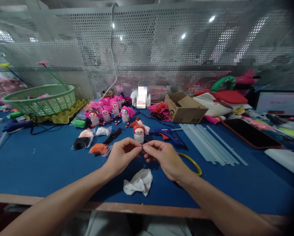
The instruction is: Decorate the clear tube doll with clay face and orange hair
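My left hand (122,154) and my right hand (161,156) meet over the blue table (39,164), fingertips pinched together on something too small to make out. Just behind them stands a small doll with orange hair (138,132). A crumpled white tissue (138,182) lies below my hands near the table's front edge. A blue glue gun (168,135) rests to the right of the doll, and a yellow ring (192,162) lies beside my right wrist.
Several pink-haired dolls (110,111) stand at the back centre. Small bags of clay (90,139) lie left of my hands. A green basket (42,98) sits far left, a cardboard box (185,108) and clear glue sticks (208,141) to the right, with a dark phone (250,132) beyond.
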Demonstrator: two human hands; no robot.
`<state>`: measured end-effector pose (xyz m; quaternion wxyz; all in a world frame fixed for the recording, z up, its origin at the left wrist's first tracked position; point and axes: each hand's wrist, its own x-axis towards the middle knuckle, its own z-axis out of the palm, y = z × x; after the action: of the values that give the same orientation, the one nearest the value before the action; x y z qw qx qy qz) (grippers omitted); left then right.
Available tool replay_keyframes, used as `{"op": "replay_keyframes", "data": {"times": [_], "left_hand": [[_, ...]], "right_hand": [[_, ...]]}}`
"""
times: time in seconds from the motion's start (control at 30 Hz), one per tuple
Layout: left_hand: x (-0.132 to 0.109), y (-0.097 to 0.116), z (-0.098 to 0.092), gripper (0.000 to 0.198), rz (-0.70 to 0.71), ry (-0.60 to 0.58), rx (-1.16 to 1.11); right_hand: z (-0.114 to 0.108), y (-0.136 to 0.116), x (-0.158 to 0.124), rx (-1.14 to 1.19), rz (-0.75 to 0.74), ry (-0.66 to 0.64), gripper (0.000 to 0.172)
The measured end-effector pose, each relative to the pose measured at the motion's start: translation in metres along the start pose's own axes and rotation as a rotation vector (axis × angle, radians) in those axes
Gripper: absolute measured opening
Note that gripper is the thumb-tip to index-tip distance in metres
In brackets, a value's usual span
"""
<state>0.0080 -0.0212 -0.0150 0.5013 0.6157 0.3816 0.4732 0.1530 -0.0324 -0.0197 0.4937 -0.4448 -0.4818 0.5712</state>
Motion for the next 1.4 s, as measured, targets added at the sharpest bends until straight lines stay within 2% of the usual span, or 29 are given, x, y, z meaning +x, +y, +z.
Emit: {"op": "replay_keyframes", "data": {"times": [0.37, 0.6, 1.1, 1.4], "left_hand": [[-0.002, -0.003, 0.000, 0.013, 0.045, 0.015, 0.030], [-0.002, 0.000, 0.001, 0.013, -0.006, 0.007, -0.036], [0.003, -0.005, 0.003, 0.016, -0.034, 0.021, -0.109], [0.011, -0.017, 0.003, 0.019, 0.019, 0.073, -0.117]], "right_hand": [[0.000, 0.000, -0.001, 0.023, 0.018, 0.010, 0.021], [0.002, -0.005, -0.002, 0.152, 0.118, -0.034, 0.024], [0.001, -0.004, 0.001, 0.218, 0.171, -0.090, 0.027], [0.003, 0.000, 0.007, 0.232, 0.132, -0.046, 0.012]]}}
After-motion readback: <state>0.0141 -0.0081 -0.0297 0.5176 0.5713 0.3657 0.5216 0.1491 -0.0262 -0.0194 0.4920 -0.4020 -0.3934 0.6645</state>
